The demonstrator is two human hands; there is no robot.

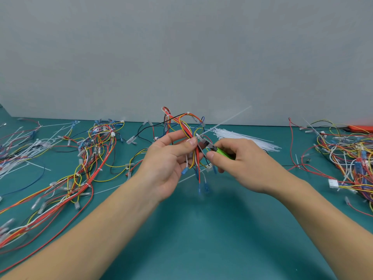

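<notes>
My left hand (168,158) grips a bundle of red, yellow, white and black wires (186,126) above the green mat, thumb pressed on the bundle. A white cable tie (228,120) is looped round the bundle and its long tail sticks up to the right. My right hand (242,160) holds small cutters with green handles (222,152); their metal jaws sit at the tie right beside my left thumb. Blue terminals (202,187) hang from the wire ends below both hands.
Finished and loose wire harnesses lie in heaps on the left (84,158) and on the right (347,156). A pile of white cable ties (244,138) lies behind my right hand. An orange object (361,128) sits far right by the grey wall.
</notes>
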